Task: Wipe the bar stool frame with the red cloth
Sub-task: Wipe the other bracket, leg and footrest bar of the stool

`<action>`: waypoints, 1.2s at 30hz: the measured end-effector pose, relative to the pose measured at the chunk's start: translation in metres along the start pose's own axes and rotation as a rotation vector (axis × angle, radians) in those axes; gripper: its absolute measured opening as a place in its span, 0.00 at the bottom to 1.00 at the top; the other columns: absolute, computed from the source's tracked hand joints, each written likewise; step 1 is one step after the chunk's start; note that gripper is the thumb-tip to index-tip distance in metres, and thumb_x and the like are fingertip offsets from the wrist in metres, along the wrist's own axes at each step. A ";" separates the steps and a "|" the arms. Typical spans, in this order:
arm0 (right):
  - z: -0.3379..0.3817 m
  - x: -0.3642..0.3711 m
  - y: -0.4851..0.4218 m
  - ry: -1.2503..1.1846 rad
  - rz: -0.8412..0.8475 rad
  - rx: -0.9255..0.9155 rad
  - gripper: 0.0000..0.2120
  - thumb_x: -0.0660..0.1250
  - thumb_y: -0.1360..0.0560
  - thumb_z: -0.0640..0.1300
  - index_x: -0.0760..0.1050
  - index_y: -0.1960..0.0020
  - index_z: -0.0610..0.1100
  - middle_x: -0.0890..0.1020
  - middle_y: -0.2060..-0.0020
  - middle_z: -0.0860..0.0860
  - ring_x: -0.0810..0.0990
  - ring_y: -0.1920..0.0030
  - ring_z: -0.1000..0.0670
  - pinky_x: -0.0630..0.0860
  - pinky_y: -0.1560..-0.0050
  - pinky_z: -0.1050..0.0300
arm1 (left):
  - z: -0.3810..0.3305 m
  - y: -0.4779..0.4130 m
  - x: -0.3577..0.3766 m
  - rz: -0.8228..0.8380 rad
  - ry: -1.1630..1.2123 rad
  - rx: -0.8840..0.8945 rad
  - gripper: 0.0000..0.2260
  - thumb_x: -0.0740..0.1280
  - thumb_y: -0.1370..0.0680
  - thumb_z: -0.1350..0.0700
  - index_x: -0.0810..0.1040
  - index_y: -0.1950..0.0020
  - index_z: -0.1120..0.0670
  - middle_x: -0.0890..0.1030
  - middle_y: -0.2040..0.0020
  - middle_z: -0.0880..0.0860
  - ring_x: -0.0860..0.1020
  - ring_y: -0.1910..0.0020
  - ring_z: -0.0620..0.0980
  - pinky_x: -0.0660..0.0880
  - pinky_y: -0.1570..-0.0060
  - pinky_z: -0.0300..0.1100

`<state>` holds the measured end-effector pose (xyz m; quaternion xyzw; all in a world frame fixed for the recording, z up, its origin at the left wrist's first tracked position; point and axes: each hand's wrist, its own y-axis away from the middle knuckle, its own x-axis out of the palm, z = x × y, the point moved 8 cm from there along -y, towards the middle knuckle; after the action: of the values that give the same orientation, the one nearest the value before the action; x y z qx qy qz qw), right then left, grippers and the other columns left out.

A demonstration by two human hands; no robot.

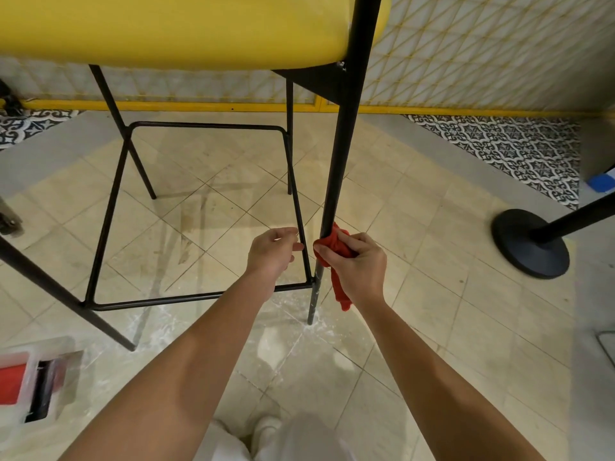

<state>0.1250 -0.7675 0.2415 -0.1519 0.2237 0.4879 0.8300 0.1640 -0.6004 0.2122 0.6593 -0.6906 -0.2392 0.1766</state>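
At the bottom edge are the person's white trousers (299,440). At the lower left a clear plastic box (36,384) stands on the floor, with something red and something black inside.

Both bare forearms reach forward to the bar stool frame (349,111), which is of black metal. The right hand (357,264) grasps the red cloth (336,244) and presses it round the front right leg (333,194), low on the leg and a little above the joint with the footrest rail (186,298). One end of the cloth hangs down below the hand, beside the leg. The left hand (276,252) is just to the left of the cloth, its fingers loosely curled at the thin side bar of the footrest. I cannot tell if it holds this bar or only touches it.

The floor (432,261) is of beige tiles, and there are white powdery marks around the foot of the leg. Above, the yellow seat (166,24) fills the top of the view. To the right, well apart from the stool, stands the round black base of a barrier post (529,247). Farther back there are black-and-white patterned tiles (499,144), a yellow strip (199,105) along the bottom of the wall, and the wall with a yellow lattice pattern (466,44).
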 end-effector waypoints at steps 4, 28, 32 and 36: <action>-0.014 0.007 0.003 0.019 -0.020 0.019 0.21 0.77 0.37 0.51 0.81 0.45 0.49 0.78 0.61 0.54 0.74 0.63 0.59 0.76 0.59 0.61 | 0.010 -0.006 0.004 0.020 -0.006 -0.007 0.11 0.60 0.21 0.54 0.78 0.41 0.49 0.82 0.56 0.47 0.75 0.54 0.49 0.70 0.53 0.42; -0.069 0.033 0.010 0.177 0.077 0.061 0.18 0.75 0.34 0.51 0.81 0.45 0.49 0.79 0.60 0.51 0.76 0.60 0.53 0.72 0.60 0.65 | 0.047 -0.023 0.012 0.053 -0.039 -0.073 0.09 0.60 0.21 0.54 0.77 0.44 0.48 0.82 0.52 0.49 0.75 0.56 0.47 0.70 0.55 0.39; -0.080 0.038 0.009 0.321 0.183 0.098 0.16 0.73 0.32 0.53 0.81 0.45 0.54 0.78 0.59 0.53 0.75 0.59 0.53 0.74 0.58 0.58 | 0.052 -0.023 0.016 0.061 -0.052 -0.066 0.11 0.60 0.22 0.56 0.77 0.42 0.50 0.82 0.54 0.48 0.75 0.56 0.47 0.72 0.53 0.40; -0.074 0.029 0.007 0.230 0.173 0.054 0.16 0.73 0.32 0.51 0.81 0.45 0.52 0.78 0.60 0.52 0.74 0.61 0.53 0.72 0.59 0.61 | 0.054 -0.021 0.020 0.049 -0.097 -0.052 0.11 0.61 0.22 0.56 0.77 0.43 0.49 0.81 0.52 0.48 0.77 0.49 0.49 0.73 0.41 0.46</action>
<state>0.1145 -0.7776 0.1630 -0.1644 0.3425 0.5310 0.7575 0.1492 -0.6150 0.1543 0.6249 -0.7079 -0.2845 0.1659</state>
